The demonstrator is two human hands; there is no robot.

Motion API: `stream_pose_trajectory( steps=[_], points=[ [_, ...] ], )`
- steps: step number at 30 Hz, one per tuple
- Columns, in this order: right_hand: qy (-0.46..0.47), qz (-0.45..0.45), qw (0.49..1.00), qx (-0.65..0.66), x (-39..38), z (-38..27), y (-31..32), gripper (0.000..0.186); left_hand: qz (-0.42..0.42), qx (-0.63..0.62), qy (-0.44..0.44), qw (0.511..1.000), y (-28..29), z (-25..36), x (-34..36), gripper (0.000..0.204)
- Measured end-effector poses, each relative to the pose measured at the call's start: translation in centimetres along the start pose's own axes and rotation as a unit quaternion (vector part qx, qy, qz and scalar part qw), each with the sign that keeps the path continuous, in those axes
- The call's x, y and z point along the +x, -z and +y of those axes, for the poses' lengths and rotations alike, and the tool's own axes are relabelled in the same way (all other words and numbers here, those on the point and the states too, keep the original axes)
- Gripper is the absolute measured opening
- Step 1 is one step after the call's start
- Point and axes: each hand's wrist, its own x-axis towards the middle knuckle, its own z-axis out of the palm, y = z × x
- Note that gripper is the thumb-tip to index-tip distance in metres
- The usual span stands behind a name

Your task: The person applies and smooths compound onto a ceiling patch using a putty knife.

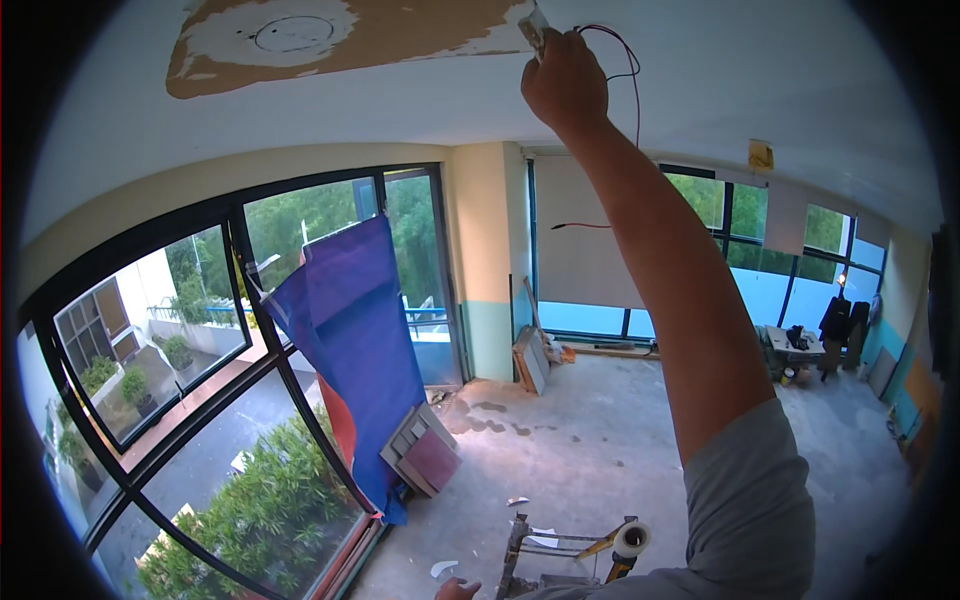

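Note:
My right hand [568, 85] is raised overhead at the end of a stretched arm, fingers wrapped round a scraper [533, 30]. Its flat blade meets the ceiling [420, 95] at the right end of a brown bared patch [400, 35]. White coating surrounds the patch, and a round outline [293, 34] shows at its left. Red and black wires [632, 60] dangle from the ceiling just right of this hand. Only a bit of my left hand [457, 590] enters at the lower edge, near a metal frame; most of its fingers are cut off.
Below me stands a metal frame [515, 550] with a pale roll [632, 540] on it. Blue-purple sheeting [360, 330] hangs by the windows at left, with boards [425, 455] leaning there. White scraps [444, 569] lie on the floor. A cluttered table [797, 340] stands far right.

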Motion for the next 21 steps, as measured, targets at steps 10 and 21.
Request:
stream_pose_trajectory(
  steps=[10, 21],
  points=[
    [0.035, 0.035, 0.999, -0.013, 0.1, 1.1, -1.6, 0.023, 0.017, 0.01, 0.098, 0.995, 0.7, -3.3, 1.9, 0.055],
    [0.016, -0.016, 0.999, -0.044, 1.9, -0.7, -1.1, 0.024, -0.006, -0.016, 0.135, 0.991, -1.0, -4.1, 2.3, 0.057]
  ],
)
